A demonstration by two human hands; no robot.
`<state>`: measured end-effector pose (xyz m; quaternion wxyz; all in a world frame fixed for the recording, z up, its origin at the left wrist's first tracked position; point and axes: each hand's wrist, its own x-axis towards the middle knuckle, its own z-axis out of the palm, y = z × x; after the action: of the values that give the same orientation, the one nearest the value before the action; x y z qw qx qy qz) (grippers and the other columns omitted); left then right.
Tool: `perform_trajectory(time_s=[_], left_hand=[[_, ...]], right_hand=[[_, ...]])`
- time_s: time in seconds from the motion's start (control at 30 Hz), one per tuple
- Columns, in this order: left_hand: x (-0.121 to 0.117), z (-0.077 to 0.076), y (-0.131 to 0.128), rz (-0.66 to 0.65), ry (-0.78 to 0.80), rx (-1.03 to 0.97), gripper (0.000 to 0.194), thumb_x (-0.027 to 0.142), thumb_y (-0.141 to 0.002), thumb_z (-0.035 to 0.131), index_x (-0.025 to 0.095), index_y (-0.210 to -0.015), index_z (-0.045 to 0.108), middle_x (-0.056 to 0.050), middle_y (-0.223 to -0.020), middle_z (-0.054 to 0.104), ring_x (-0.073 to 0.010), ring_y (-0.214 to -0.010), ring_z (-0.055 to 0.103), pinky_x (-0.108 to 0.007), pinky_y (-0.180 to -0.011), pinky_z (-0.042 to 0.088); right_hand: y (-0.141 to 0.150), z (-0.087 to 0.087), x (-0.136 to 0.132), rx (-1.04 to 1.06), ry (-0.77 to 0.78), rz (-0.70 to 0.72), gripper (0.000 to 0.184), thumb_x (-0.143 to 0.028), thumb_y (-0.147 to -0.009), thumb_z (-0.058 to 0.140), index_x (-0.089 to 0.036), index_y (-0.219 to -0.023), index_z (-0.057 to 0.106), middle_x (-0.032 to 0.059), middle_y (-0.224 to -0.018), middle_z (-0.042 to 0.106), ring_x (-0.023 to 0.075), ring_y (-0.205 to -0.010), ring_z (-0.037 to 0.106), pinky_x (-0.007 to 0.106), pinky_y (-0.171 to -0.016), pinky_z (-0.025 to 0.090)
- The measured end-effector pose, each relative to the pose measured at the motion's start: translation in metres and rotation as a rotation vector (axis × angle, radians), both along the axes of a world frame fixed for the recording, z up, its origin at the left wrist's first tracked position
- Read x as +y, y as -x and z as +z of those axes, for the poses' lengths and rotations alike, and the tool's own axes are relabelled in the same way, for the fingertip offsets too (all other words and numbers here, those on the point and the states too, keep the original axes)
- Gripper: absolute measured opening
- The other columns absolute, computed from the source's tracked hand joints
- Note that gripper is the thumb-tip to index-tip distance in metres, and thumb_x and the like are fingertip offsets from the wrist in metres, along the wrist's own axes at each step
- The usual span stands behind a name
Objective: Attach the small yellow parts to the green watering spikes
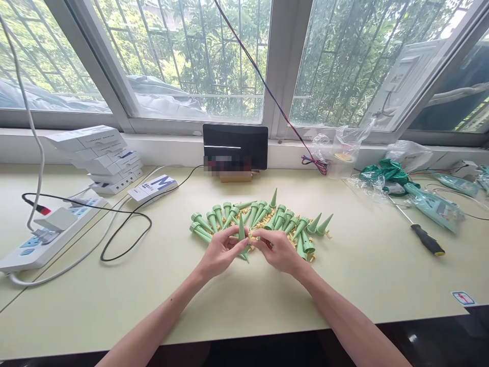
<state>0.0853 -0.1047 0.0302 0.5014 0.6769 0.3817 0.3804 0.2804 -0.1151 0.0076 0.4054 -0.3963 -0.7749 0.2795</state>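
Observation:
My left hand (222, 250) is closed round a green plastic spike (241, 228), its pointed end up. Close beside it, my right hand (280, 248) pinches a small yellow plastic piece (251, 235) between thumb and forefinger, next to the spike's side. Whether the piece touches the spike I cannot tell. Behind and around both hands lies a heap of green plastic spikes (280, 216), most on their sides and a few standing point up. Small yellow pieces (263, 219) are scattered among them.
At the back stands a dark tablet (235, 145). Stacked white boxes (95, 153), a power strip (49, 234) and a looping black cable (147, 219) lie left. A screwdriver (428, 239) and green plastic packets (435, 206) are right. The table's front edge runs below my forearms.

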Motion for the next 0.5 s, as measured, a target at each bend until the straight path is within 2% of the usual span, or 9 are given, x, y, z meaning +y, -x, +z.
perform_trajectory(time_s=[0.33,0.5], left_hand=[[-0.0009,0.0013,-0.0025,0.024,0.017,-0.002,0.034,0.046,-0.086,0.063,0.016,-0.100,0.064,0.003,-0.060,0.046,-0.0067,-0.046,0.035,-0.020,-0.040,0.029],[0.0005,-0.0046,-0.0020,0.032,0.039,0.007,0.034,0.046,-0.087,0.062,0.017,-0.106,0.063,0.003,-0.060,0.049,-0.0078,-0.045,0.040,-0.021,-0.040,0.036]], right_hand=[[-0.0004,0.0017,0.0006,-0.010,-0.019,-0.005,0.026,-0.037,-0.099,0.046,-0.021,-0.099,0.066,-0.0018,-0.063,0.046,0.0121,-0.054,0.035,0.024,-0.054,0.032],[0.0001,0.0013,0.0006,-0.011,-0.011,-0.014,0.025,-0.036,-0.099,0.046,-0.021,-0.095,0.066,-0.0018,-0.063,0.046,0.0121,-0.053,0.035,0.025,-0.053,0.031]])
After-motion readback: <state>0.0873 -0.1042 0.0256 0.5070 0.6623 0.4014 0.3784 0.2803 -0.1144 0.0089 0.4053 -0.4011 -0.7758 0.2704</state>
